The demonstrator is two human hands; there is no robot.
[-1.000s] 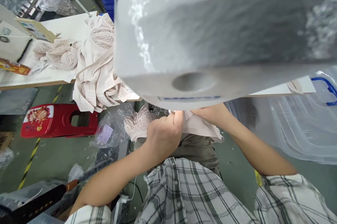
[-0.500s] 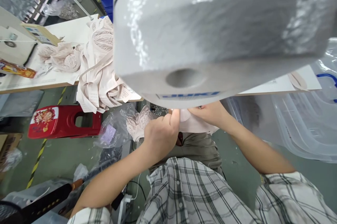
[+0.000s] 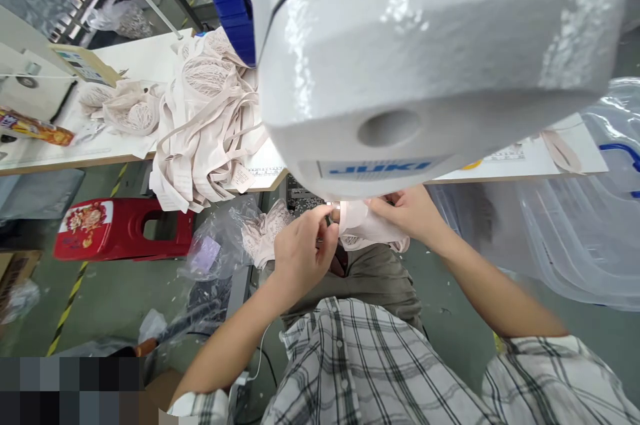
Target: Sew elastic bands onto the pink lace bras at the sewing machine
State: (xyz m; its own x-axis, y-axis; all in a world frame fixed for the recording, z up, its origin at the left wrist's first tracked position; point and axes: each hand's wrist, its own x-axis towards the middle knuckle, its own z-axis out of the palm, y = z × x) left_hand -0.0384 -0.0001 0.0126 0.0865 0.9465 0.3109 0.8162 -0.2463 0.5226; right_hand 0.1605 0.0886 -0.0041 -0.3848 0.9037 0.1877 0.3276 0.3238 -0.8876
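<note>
A white JUKI sewing machine fills the upper middle and hides the needle area. Just under its front edge, my right hand pinches a pale pink bra between thumb and fingers. Part of the bra hangs over my lap, with a lace patch at its lower edge. My left hand is at the bra's left edge, its fingers curled and thumb close to the index finger; what lies between them is too small to make out. A lace cup hangs just left of my left hand.
A heap of pale pink bras overhangs the white table on the left. Below stand a red stool and a clear plastic bag. Clear plastic bins are at the right. A snack packet lies far left.
My left hand has loosened from the fabric and drawn slightly left and down, its thumb now showing. The right hand still grips the bra. The view has shifted, so the machine appears farther right.
</note>
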